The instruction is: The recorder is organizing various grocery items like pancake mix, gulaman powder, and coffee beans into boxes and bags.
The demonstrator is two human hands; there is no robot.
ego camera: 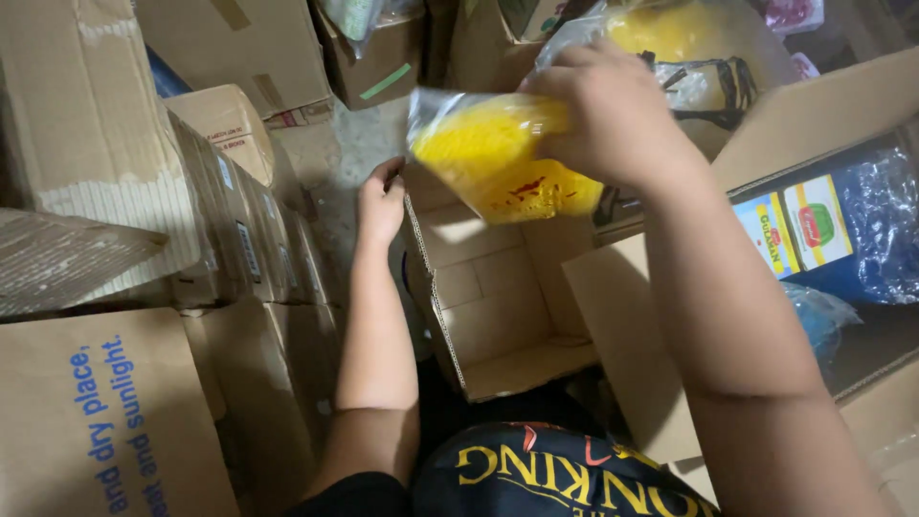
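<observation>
Above the open cardboard box, still bare inside: one yellow packet in clear wrap, gripped by the right hand over the box's far edge, while the left hand pinches its far-left corner flap.

The right hand grips a packet of clear, glossy plastic film that crinkles and catches light over its yellow contents. The left hand rests on the rim of an open box of matt brown corrugated cardboard, its cut edge showing the fluting. At nine o'clock, stacked cartons share the same dull, papery surface, one with scuffed, paler patches. At three o'clock, a blue wrapping of shiny, wrinkled plastic lies inside another cardboard carton. The floor at twelve o'clock looks like rough, speckled stone or concrete.
</observation>
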